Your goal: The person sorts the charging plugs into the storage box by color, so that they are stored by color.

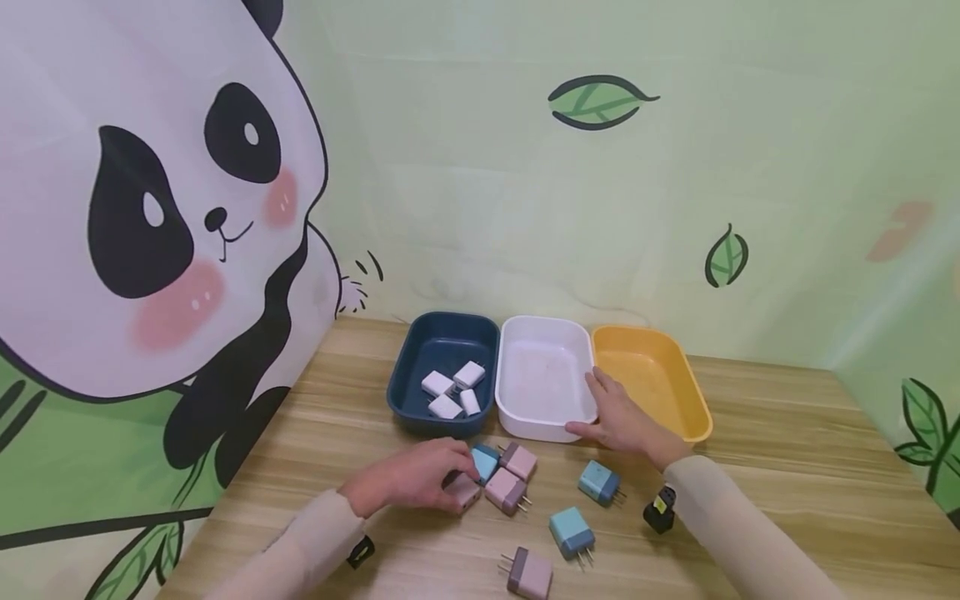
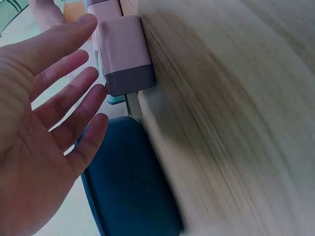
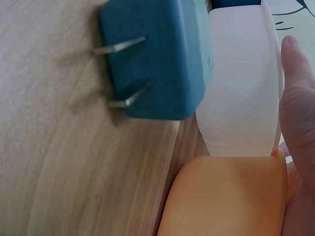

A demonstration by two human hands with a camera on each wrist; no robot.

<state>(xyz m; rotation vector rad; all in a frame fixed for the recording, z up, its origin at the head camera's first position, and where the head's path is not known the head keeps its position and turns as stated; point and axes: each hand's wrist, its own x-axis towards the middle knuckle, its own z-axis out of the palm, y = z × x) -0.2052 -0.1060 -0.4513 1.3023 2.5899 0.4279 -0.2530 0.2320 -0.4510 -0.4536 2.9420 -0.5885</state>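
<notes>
My left hand [image 1: 412,479] is over a pink wall charger [image 1: 463,492]. In the left wrist view, the left fingers [image 2: 81,105] are spread beside a pink charger [image 2: 125,49] with a grey end; they do not close round it. Alongside are a blue charger [image 1: 486,463] and two more pink chargers, one of them a pink charger [image 1: 505,490] with its prongs to the right. My right hand [image 1: 626,421] is at the white tray [image 1: 547,329], its fingers over the right rim and its thumb near the front corner. No object shows in that hand.
Several white chargers [image 1: 446,407] lie in the dark blue tray [image 1: 401,367]. A yellow tray [image 1: 693,392] stands at the right of the row. Nearer me are a blue charger [image 1: 598,482], a teal charger [image 1: 571,530] and a pink charger [image 1: 531,575]. The patterned wall [image 1: 487,208] rises behind.
</notes>
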